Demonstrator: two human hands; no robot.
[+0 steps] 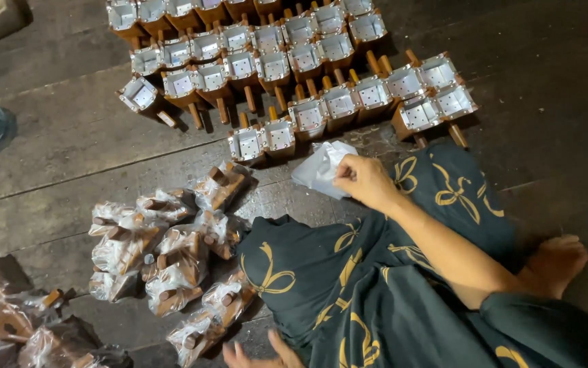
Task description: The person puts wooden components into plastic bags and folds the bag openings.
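The clear plastic bag (321, 168) sits crumpled on the dark wooden floor (76, 136), just in front of the rows of unwrapped brown square-topped pieces (287, 68), and the right hand (365, 180) pinches its edge with the fingers closed on the film. In the head view, the left hand (260, 354) shows only partly at the bottom edge, fingers spread, holding nothing, near the heap of bagged pieces (171, 259). To handle the bag well, I judge it best to grip near its mouth and shake it open before anything goes in.
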